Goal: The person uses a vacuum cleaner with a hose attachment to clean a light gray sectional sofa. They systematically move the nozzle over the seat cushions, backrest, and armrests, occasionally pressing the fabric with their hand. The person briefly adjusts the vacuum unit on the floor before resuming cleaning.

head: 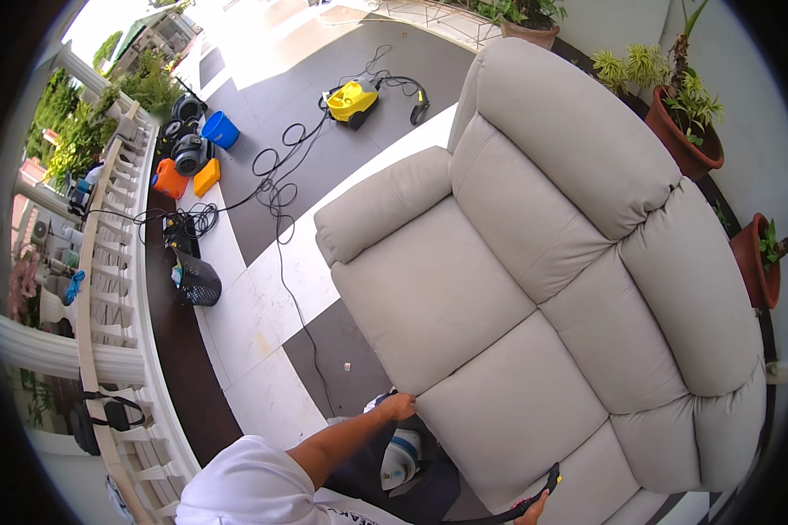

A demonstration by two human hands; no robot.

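A large beige cushioned sofa point(473, 295) fills the middle and right. My left hand point(402, 407) is curled at the front edge of its seat cushions; whether it grips the cushion or something else cannot be told. Low down in the picture, my right hand point(532, 509) holds a black hose handle point(554, 478) with a small yellow part, close to the seat front. Its palm side and part of the hose are hidden. Between my arms, below the sofa edge, a white and blue rounded appliance point(400, 459) stands partly covered by dark cloth.
On the tiled floor stand a yellow steam cleaner point(353, 102), a blue bucket point(220, 130), an orange canister point(170, 178) and a black mesh basket point(200, 282). Black cables point(277, 190) loop across the tiles. A white balustrade point(115, 282) runs along the left; potted plants point(686, 138) stand behind the sofa.
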